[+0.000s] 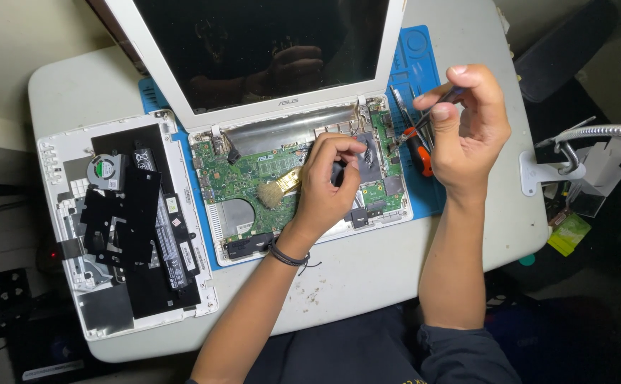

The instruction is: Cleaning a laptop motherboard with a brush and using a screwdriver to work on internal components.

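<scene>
A white laptop (303,153) lies open on a blue mat (414,60) on a pale table (396,270). Its cover is off, so the green board (253,171) inside shows.

The left hand (328,181) rests on the middle of the board. Its fingers are curled in and pinched together over a dark part there. I cannot tell if they hold anything. A small brush (278,188) with a gold band and soft pale hairs lies just left of this hand, touching the board.

The right hand (467,124) is up above the right edge of the laptop. Its thumb and fingers are squeezed tight on a thin dark tool (442,107). The tool points down and left to the far right corner of the board. An orange screwdriver (418,153) lies on the mat just under this hand.

The board looks thin, stiff and easy to break. The little parts on it could snap or scratch. It is best held by its edges, with a light touch. The thin tool is light and may slip, so a tight pinch near its top is good.

On the left lies the laptop's bottom cover (125,220), turned over, with a small round fan (105,171) on it. A bendy metal lamp arm (595,133) sits at the far right.
</scene>
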